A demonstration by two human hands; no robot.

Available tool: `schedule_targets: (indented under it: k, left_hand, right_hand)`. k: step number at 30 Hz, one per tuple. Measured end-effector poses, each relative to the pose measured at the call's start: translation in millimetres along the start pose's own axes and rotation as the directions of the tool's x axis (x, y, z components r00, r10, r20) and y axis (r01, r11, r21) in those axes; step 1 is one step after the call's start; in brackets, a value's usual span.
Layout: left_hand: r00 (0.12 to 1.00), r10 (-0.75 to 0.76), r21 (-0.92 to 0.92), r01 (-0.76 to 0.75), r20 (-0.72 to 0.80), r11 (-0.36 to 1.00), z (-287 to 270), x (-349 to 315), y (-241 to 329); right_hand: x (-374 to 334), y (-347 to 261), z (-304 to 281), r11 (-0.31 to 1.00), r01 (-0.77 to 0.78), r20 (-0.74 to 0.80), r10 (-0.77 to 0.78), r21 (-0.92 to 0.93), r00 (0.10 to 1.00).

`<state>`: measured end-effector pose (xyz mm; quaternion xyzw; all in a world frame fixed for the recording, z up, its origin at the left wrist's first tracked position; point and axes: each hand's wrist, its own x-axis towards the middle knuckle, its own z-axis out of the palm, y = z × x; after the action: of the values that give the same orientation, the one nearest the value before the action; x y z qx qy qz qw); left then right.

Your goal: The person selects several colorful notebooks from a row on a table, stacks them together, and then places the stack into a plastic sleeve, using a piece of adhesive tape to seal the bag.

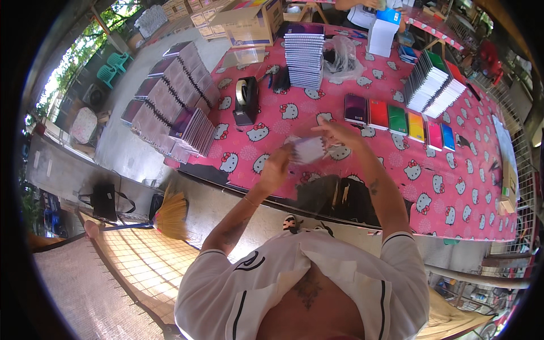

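In my left hand [277,164] is a small spiral notebook bundle [309,151] with a pale face, held by its left end above the table's near side. Clear plastic seems to cover it, though blur hides the details. My right hand [336,134] is at the bundle's far right corner, fingers apart; whether it touches the plastic is unclear. To the right lies a row of small notebooks, among them a purple one [356,109], a red one [378,114] and a green one [398,120]. A black tape dispenser [245,102] with a roll stands left of my hands.
Wrapped notebook stacks [170,102] fill the table's left edge. A tall spiral notebook stack [304,56] stands at the back beside a crumpled plastic bag [343,59]. More notebook stacks [433,85] are at the right. Across the table [453,187], another person [362,17] stands near a white stack.
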<state>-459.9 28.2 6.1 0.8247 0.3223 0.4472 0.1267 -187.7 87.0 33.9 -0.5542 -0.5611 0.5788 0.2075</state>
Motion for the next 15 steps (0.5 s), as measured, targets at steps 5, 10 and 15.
schedule_targets:
  k: [5,10,15]
  left_hand:
    - [0.933,-0.359,-0.097,0.36,0.029,0.928,7,-11,-50]
    - [0.889,-0.393,0.08,0.421,-0.237,0.904,-20,27,-110]
    - [0.702,-0.685,0.083,0.708,-0.192,0.702,-85,79,-222]
  right_hand:
    - [-30,3,26,0.962,0.208,-0.136,-0.185,0.179,0.973]
    - [-73,-41,55,0.507,0.517,-0.159,-0.802,-0.689,0.575]
    - [-83,-62,56,0.492,0.475,-0.169,-0.802,-0.729,0.572]
